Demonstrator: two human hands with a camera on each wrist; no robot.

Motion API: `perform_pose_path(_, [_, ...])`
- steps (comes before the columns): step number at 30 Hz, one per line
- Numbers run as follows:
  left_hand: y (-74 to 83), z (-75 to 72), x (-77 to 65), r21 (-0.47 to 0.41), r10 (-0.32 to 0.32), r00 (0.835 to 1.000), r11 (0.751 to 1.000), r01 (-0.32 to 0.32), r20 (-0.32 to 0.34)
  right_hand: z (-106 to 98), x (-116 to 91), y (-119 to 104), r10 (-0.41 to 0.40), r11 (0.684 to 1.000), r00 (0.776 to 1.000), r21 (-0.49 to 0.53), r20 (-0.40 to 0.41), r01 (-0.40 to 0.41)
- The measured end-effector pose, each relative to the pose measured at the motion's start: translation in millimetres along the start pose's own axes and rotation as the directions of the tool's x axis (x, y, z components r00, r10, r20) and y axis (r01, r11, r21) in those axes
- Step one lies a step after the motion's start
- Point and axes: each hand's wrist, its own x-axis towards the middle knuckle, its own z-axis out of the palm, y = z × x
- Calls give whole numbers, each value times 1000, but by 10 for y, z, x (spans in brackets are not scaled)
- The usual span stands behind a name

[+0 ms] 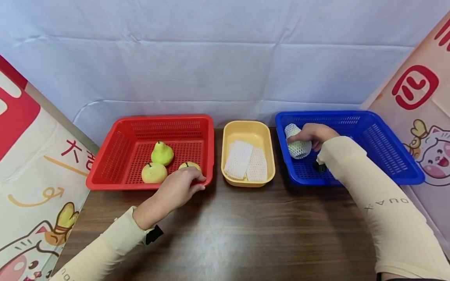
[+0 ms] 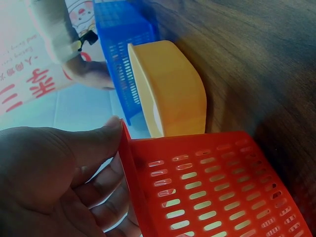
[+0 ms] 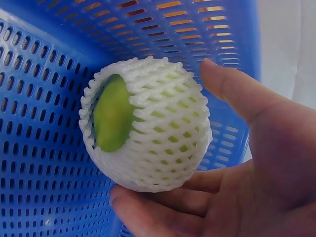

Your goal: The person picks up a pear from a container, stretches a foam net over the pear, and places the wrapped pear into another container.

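Note:
My right hand [image 1: 314, 134] is inside the blue basket [image 1: 346, 114] around a green fruit in a white foam net [image 3: 163, 123]. In the right wrist view its thumb lies along one side of the fruit and the fingers pass beneath. My left hand [image 1: 177, 187] reaches over the front right corner of the red basket [image 1: 105, 156], thumb tip at the rim. Partly covered by that hand is a yellowish round pear [image 1: 190, 165]; the fingertips are hidden, so I cannot tell whether they grip it. Another round pear [image 1: 154, 173] and a green pear [image 1: 162, 153] lie beside it.
Between the two baskets stands a yellow tray [image 1: 247, 125] with flat white foam nets [image 1: 240, 159] in it. All three containers are on a dark wooden table [image 1: 267, 230]. A pale cloth wall [image 1: 211, 70] rises behind, with printed panels at both sides.

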Motion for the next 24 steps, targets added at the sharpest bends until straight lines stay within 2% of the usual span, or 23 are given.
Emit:
perform_pose_path(11, [-4,5,5,2,-3,1000,1000,3,-5,-10,-42,-10,0,1000,999,3,-41,0])
perform_pose_path(17, [-3,9,1,4,6,1000,1000,-6,-10,-33,-89,-6,-21,1000,999,10,-43,21])
perform_pose_path(24, [-11,11,-5,1,6,1000,1000,-6,-10,-68,-157,-27,-61,998,995,-23,-85,59])
